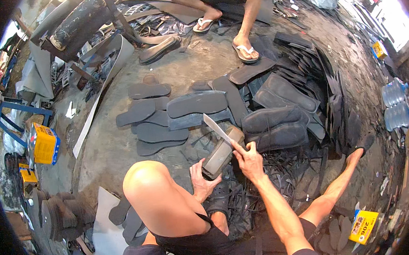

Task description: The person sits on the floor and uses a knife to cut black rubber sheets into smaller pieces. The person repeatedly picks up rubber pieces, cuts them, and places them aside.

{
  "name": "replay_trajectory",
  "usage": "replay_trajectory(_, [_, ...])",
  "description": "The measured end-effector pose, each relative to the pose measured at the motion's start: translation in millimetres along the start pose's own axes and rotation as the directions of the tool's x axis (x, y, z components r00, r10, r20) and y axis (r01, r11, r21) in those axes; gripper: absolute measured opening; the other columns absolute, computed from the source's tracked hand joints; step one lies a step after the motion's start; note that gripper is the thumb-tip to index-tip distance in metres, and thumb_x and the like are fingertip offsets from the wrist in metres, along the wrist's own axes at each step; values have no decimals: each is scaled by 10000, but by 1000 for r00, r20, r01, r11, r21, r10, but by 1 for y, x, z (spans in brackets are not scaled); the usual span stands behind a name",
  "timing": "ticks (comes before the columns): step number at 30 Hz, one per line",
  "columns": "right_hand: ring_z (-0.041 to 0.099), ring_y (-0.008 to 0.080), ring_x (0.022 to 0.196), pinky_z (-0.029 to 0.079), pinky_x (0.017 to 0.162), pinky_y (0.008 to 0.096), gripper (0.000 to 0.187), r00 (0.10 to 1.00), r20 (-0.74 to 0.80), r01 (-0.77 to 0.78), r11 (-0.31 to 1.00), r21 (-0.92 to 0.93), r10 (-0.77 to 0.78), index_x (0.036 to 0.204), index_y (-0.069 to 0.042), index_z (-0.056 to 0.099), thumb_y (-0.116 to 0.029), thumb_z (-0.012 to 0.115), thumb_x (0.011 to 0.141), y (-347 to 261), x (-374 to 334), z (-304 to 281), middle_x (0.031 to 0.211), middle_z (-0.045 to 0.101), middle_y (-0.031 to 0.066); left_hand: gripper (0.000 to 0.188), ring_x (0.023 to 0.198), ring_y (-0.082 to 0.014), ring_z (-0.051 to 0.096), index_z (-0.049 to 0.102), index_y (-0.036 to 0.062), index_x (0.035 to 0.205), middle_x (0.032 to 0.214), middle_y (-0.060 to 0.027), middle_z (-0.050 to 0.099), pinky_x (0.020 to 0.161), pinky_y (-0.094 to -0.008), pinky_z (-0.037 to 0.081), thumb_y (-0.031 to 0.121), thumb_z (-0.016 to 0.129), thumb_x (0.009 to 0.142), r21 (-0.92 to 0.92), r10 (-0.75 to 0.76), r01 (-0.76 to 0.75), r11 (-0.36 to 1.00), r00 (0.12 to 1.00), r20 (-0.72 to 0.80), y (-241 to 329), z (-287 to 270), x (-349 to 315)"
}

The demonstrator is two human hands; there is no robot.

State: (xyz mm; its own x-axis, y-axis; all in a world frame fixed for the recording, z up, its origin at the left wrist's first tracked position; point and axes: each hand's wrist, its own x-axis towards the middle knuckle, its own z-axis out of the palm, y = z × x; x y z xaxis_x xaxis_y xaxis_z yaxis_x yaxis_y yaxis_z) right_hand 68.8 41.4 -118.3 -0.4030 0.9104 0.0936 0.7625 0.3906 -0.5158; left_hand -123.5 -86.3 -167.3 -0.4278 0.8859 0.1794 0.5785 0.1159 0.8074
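My right hand [248,161] grips the handle of a long knife [217,128], its blade pointing up and left across a grey sharpening stone [222,151]. My left hand [201,180] steadies the near end of that stone, fingers spread on it. The stone lies tilted on the concrete floor between my legs. My bent left knee [144,181] rises just left of the hands; my right leg [334,189] stretches out to the right. Black rubber scraps [265,180] lie under and around the stone.
Dark rubber sole cut-outs [166,116] are spread on the floor ahead, with stacks [275,127] to the right. Another person's legs in flip-flops [244,51] are at the far side. Yellow boxes [44,143] sit left, water bottles [395,104] right.
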Motion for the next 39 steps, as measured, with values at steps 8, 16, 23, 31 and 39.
replay_trajectory(8, [723,394,732,607,703,477,497,942,334,-108,953,282,8,1617,-307,533,-338,566,1123,-26,-134,-15,1039,662,218,922,1203,-389,568,590,21,1437,1293,-172,632,1057,-497,471,295,983,649,1,16,-16,1000,999,-51,-10,-6,-4])
replay_trajectory(16, [606,89,581,539,545,297,462,791,606,-538,565,626,82,1622,-273,549,-235,548,1162,-33,-28,-1,722,650,1,927,1201,-398,563,582,32,1451,1282,-174,628,1062,-501,474,287,978,653,6,-4,4,1000,1000,-18,-6,-3,-3])
replay_trajectory(23, [626,169,646,564,675,366,403,948,286,-244,901,359,142,1509,-273,670,-242,631,1109,64,-68,-59,872,727,105,930,1182,-395,566,590,38,1439,1268,-170,622,1042,-510,475,290,980,633,20,-6,7,1000,998,-55,-12,-3,-8])
replay_trajectory(31, [676,434,804,563,713,512,461,992,46,-121,989,86,117,1508,-323,648,-270,691,1052,-37,-25,6,1066,521,191,925,1198,-401,563,565,44,1455,1263,-169,616,1061,-503,474,274,968,655,34,-10,10,999,1000,13,1,-8,0])
replay_trajectory(39, [681,322,886,573,815,445,491,948,270,-249,923,293,170,1526,-313,650,-231,706,1045,-35,-152,-77,1003,625,147,913,1186,-390,581,572,63,1429,1227,-166,595,1044,-505,490,372,967,666,179,-105,80,981,985,140,7,-16,12])
